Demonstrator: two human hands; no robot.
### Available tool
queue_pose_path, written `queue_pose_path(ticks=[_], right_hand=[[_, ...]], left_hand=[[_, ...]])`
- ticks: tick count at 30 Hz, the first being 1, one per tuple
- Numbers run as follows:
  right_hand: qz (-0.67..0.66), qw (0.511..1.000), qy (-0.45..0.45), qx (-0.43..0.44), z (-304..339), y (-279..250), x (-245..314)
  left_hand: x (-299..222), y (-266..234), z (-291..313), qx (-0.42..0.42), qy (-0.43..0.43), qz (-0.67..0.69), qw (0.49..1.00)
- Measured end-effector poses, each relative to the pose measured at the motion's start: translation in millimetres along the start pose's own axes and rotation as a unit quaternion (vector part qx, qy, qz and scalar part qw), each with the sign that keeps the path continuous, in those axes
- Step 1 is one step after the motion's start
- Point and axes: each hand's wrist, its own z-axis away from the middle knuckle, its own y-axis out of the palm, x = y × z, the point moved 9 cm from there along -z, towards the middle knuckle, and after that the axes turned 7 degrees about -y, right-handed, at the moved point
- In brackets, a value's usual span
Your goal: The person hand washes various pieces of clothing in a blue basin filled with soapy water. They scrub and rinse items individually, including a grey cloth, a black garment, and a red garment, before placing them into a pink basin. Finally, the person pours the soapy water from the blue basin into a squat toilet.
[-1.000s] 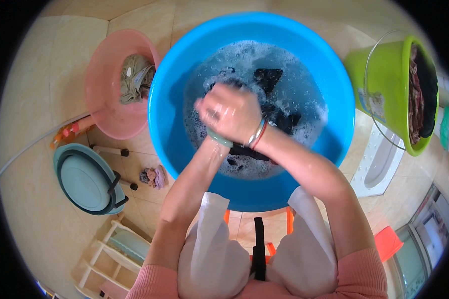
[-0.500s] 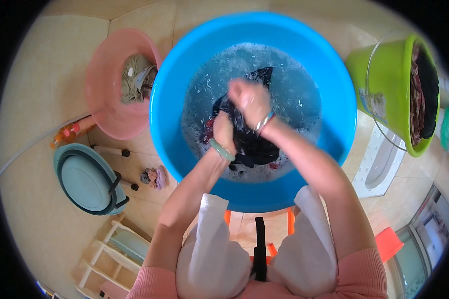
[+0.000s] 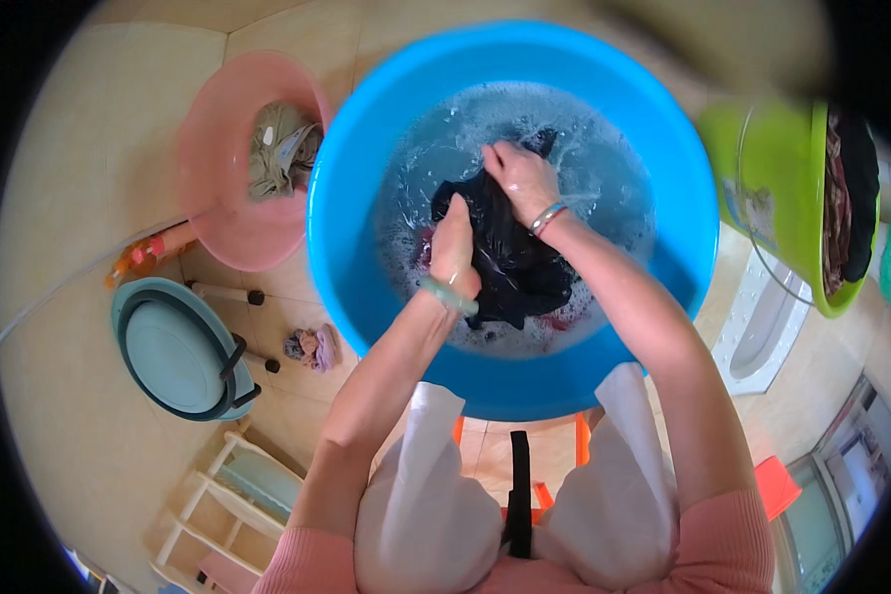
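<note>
A large round blue basin [image 3: 678, 247] in front of me holds cloudy, sudsy water [image 3: 604, 188]. Dark wet clothing [image 3: 515, 262], mostly black, lies bunched in it, partly above the surface. My right hand [image 3: 525, 178] is closed on the cloth's far end, knuckles up. At the near left of the bundle, my left hand [image 3: 453, 249] grips its side with the thumb on top; its other fingers are mostly hidden by the cloth. Some dark red fabric [image 3: 556, 319] shows in the foam below the black cloth.
A pink basin [image 3: 238, 233] with a grey-green garment stands on the left. Nearer me are stacked pale blue basins [image 3: 176, 356] and several scrunchies [image 3: 313, 346]. At right, a green bucket [image 3: 777, 168] holds dark clothes beside a white squat toilet [image 3: 762, 322].
My right hand has drawn slightly nearer and right, and now grips the cloth. My left hand has shifted slightly right. The black bundle is more spread and raised between them.
</note>
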Motion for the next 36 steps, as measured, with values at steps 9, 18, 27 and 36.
queue_pose_path(ticks=[9, 18, 27, 36], right_hand=[[0.021, 0.996, -0.084, 0.023, 30.1, 7.4, -11.1], [-0.145, 0.965, -0.221, 0.007, 78.4, -53.7, 164.3], [-0.023, 0.998, -0.025, -0.058, -19.0, -40.0, 36.4], [-0.161, 0.970, -0.176, -0.043, 61.2, -25.2, 143.6]], left_hand=[[-4.4, -41.1, -55.8, 0.069, -0.056, 0.036, 0.995], [-35.6, 20.0, -0.2, 0.200, -0.057, 0.004, 0.978], [-18.0, 36.0, 23.1, 0.094, 0.038, 0.041, 0.994], [-18.9, -2.2, -19.6, 0.380, 0.040, 0.112, 0.917]])
